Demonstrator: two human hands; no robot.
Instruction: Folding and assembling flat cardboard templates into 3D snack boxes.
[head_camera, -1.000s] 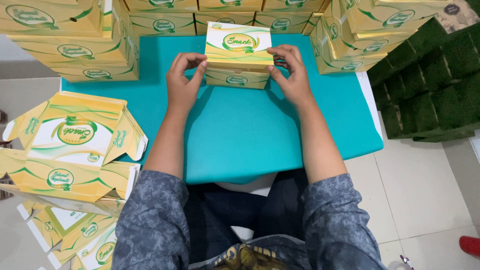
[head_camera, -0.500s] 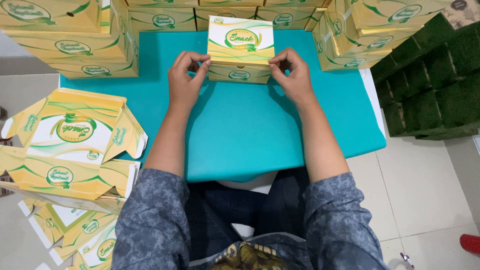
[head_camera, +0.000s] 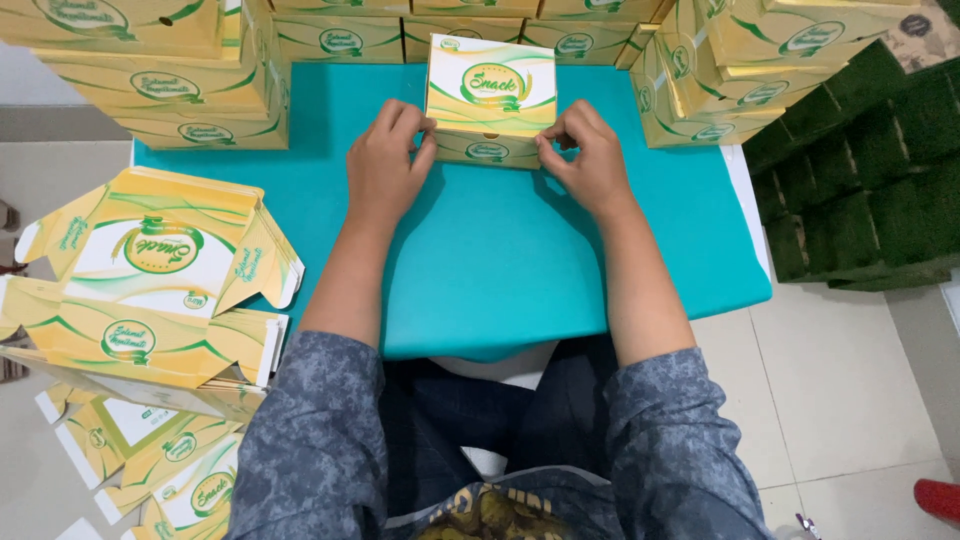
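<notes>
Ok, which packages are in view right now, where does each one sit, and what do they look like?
Folded box: table centre, between left hand and right hand; yellow, white and green.
Finished boxes, left stack: same colours.
Back row: along the far edge.
Right stack: same colours.
Flat unfolded cartons: piled left of the turquoise table.

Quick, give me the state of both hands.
Left hand: fingers curled, pressing the left side of the snack box.
Right hand: fingers pinched on the box's right front edge.
</notes>
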